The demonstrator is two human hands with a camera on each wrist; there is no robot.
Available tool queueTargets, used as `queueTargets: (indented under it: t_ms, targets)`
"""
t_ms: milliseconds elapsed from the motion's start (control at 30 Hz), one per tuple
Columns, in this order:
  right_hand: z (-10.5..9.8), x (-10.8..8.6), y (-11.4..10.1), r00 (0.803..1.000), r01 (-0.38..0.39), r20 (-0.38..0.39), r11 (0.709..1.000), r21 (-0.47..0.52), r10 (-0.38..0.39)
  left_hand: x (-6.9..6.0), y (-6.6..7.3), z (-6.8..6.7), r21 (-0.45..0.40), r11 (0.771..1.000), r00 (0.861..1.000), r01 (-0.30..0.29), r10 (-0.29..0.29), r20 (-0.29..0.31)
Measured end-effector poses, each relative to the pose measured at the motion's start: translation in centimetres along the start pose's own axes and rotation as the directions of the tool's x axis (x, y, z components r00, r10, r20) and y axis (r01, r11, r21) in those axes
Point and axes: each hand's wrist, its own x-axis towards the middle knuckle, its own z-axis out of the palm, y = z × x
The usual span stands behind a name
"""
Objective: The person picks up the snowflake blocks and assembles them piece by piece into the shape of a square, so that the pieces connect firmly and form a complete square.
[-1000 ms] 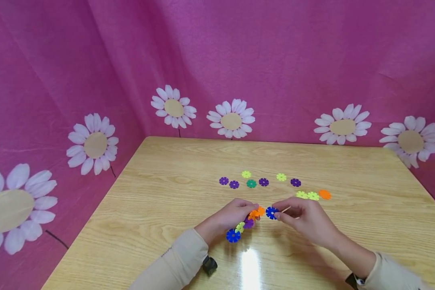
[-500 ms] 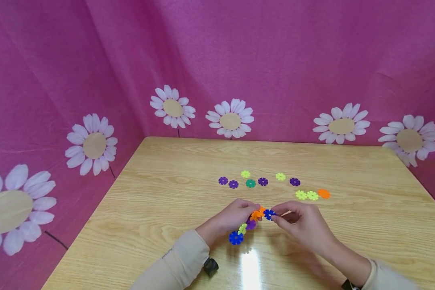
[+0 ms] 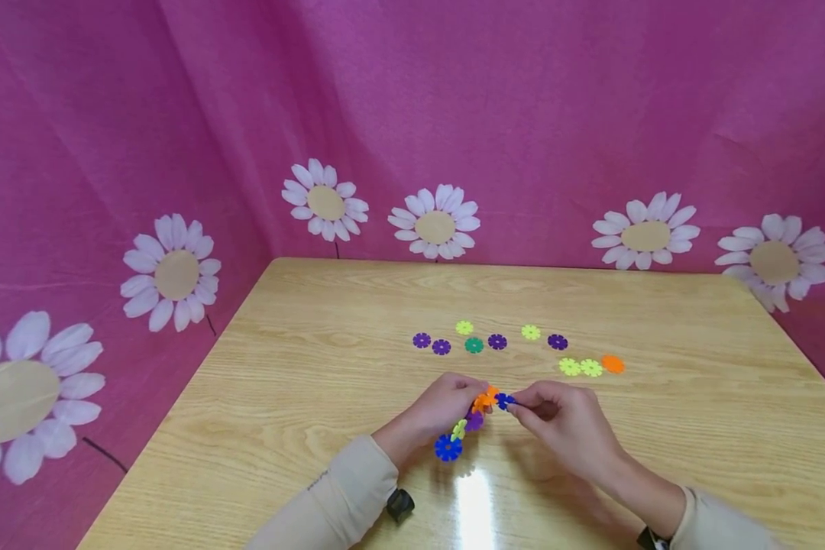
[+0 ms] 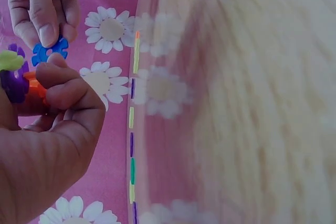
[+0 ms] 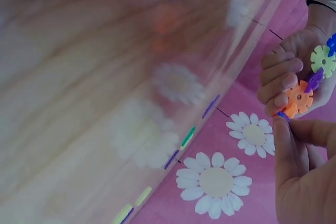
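Observation:
In the head view my left hand [image 3: 443, 403] grips a chain of slotted plastic discs by its orange discs [image 3: 484, 399]. From there the chain hangs toward me through a purple disc [image 3: 473, 421] and a yellow-green disc [image 3: 458, 429] to a blue disc [image 3: 448, 448] at its lower end. Between thumb and fingers, my right hand [image 3: 574, 420] pinches another blue disc [image 4: 50, 52], its edge against the orange end of the chain. In the right wrist view, fingertips mostly hide this disc; whether its slot is fully engaged cannot be seen.
Beyond the hands, loose discs lie flat on the wooden table [image 3: 316, 344]: several purple [image 3: 497, 341] and yellow-green ones [image 3: 531, 332], a green one [image 3: 474, 345] and an orange one [image 3: 613, 364]. A pink curtain with printed daisies [image 3: 435, 227] stands behind the table.
My right hand has moved left, bringing its blue disc from a small gap up against the orange end of the chain. The left hand stays nearly in place.

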Motion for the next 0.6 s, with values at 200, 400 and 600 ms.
queueTargets:
  t_ms: [200, 400, 600]
  targets:
    - [0.44, 0.29, -0.02, 0.999, -0.030, -0.024, 1.000, 0.001, 0.030, 0.28, -0.26, -0.03, -0.008, 1.000, 1.000, 0.002, -0.002, -0.030]
    - [0.78, 0.57, 0.18, 0.997, -0.075, -0.030, 0.996, 0.038, 0.077, 0.41, -0.32, 0.09, -0.009, 1.000, 0.997, -0.020, 0.020, -0.072]
    - [0.60, 0.84, 0.31, 0.993, -0.119, 0.015, 0.991, 0.055, 0.118, 0.50, -0.32, 0.02, -0.010, 1.000, 0.997, -0.007, 0.006, -0.075]
